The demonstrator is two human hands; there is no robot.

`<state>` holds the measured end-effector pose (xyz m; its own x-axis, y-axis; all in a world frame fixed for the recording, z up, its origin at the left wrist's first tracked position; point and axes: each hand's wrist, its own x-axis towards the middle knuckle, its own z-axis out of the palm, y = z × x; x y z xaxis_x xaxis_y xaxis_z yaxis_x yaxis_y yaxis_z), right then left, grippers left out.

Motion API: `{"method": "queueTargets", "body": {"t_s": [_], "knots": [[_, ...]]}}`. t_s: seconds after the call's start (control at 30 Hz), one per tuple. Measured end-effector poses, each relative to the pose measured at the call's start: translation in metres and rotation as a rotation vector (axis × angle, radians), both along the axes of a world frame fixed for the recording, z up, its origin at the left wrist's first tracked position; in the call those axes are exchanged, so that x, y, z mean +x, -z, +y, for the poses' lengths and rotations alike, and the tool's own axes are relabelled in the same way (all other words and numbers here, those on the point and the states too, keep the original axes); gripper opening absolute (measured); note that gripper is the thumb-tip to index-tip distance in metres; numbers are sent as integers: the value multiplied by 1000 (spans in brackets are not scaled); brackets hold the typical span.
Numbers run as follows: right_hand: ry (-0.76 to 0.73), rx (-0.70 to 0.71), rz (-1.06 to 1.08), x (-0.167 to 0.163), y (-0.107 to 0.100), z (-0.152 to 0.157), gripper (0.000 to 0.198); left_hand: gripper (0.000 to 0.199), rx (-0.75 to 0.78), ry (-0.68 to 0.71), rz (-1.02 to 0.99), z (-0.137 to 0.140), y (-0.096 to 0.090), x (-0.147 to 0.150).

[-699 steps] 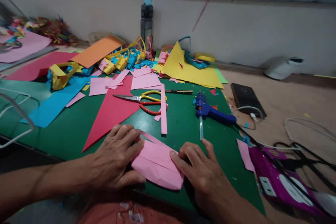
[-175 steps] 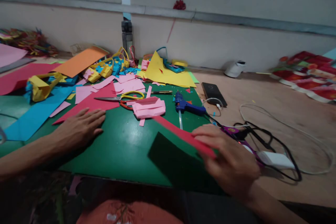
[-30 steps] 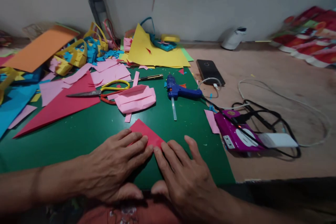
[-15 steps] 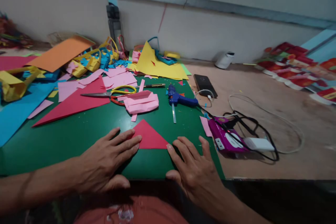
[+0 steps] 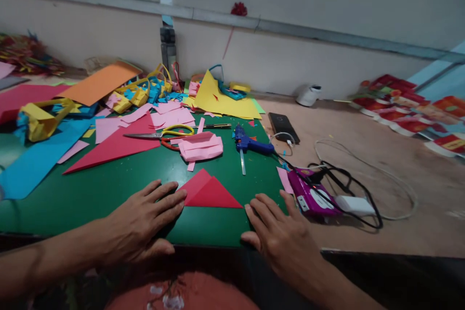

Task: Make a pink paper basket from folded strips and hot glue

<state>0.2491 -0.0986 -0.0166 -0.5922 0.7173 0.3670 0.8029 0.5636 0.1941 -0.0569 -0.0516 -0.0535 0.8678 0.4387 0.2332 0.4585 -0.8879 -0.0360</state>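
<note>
A folded red paper triangle (image 5: 214, 193) lies on the green board near the table's front edge, a crease line running down from its top. My left hand (image 5: 145, 218) lies flat with fingers stretched out, their tips on the paper's left corner. At the right corner, my right hand (image 5: 279, 227) rests with fingers spread on the board, its fingertips just beside the paper's point. Behind the triangle sit a folded pink paper piece (image 5: 201, 147), scissors (image 5: 170, 133) with yellow and red handles, and a blue glue gun (image 5: 250, 143).
Coloured paper sheets and small paper baskets (image 5: 136, 92) crowd the back left. To the right are a black phone (image 5: 283, 127), a purple power box (image 5: 308, 193) with tangled cables, and a white adapter (image 5: 356, 205). Red packets (image 5: 395, 101) lie far right.
The red triangle now shows two overlapping peaks, its right part shifted rightward. My right hand has moved slightly right, off the corner. The whole view has shifted a little.
</note>
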Motion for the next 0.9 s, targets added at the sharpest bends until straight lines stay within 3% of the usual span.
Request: {"method": "queueTargets", "body": {"t_s": [0.17,0.27,0.33,0.43,0.63,0.73,0.8,0.9], "knots": [[47,-253,216,-10,-27,37,15,63,63,38,24,-2,-6,6],[180,-557,313,-30,-35,68,22,65,81,32,37,-3,-9,7],[207,-666,294,-43,-34,83,37,64,92,31,40,-3,-9,6],[191,-714,247,-57,-29,95,53,60,97,47,28,-4,-6,3],[197,-797,184,-61,-31,92,32,46,-6,-46,-162,-2,-3,3],[195,-780,160,-60,-34,87,24,37,-154,-267,-294,5,-14,11],[173,-761,147,-58,-33,82,19,32,-323,-411,-278,12,-25,19],[147,-702,141,-55,-27,70,23,27,-482,-400,-221,19,-37,32]]}}
